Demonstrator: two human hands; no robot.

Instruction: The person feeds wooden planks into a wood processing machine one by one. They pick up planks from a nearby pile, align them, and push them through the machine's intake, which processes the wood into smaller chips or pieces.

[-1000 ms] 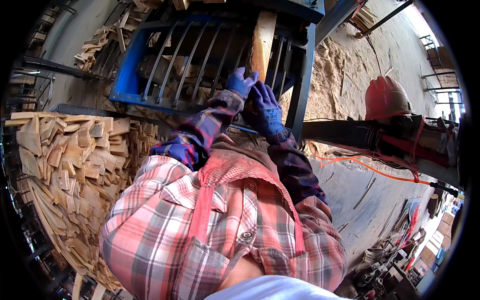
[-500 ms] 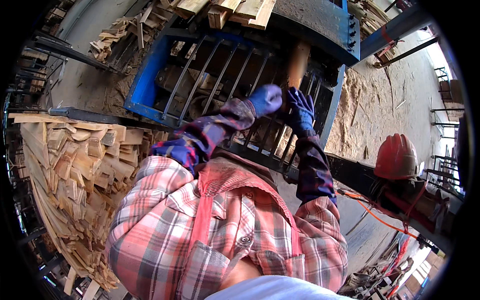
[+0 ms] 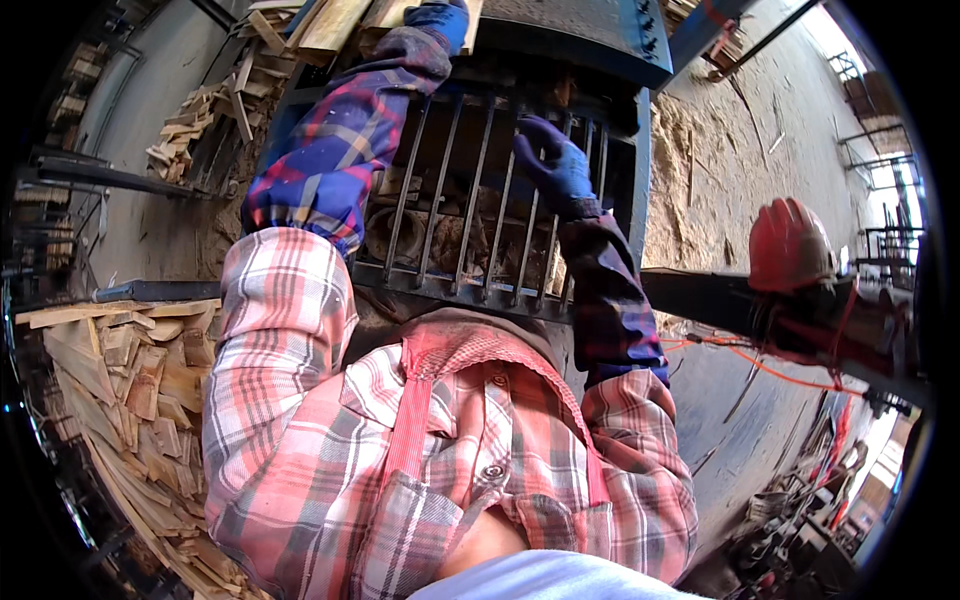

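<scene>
Head view: left hand [image 3: 438, 18] fingers flat on plank [image 3: 335, 22]; stiff, rough, light, best gripped mid-edge. Right hand [image 3: 556, 165] fingers curled against grate bars [image 3: 470, 190].

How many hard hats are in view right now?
1. A red hard hat sits on the dark beam at right, beyond the right hand. Others may be hidden in the clutter.

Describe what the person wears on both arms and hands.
Both hands wear blue work gloves: the left hand at the top edge, the right hand by the barred guard. Each forearm has a dark blue, purple and red plaid oversleeve, gathered at the elbow, over the sleeves of a red, pink and white plaid shirt.
</scene>
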